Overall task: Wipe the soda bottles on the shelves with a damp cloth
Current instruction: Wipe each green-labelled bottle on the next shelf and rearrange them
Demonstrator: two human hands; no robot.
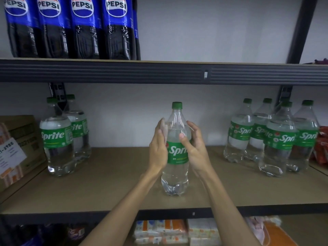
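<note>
A brown cardboard box (21, 137) sits at 9 o'clock with a white printed label (10, 151) leaning on its front. Red packets (323, 144) lie at 3 o'clock. White-and-orange cartons (159, 231) are stacked at 6 o'clock, just beside an orange bag (278, 235) at 5 o'clock.

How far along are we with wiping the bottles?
Done: nothing shows which bottles are wiped. In hand: the lone Sprite bottle mid-shelf, right hand gripping it, left hand against it; a pale blur at its fingertips may be the cloth. Possibly left: two Sprite bottles at left, the Sprite group at right, Pepsi bottles above.
</note>
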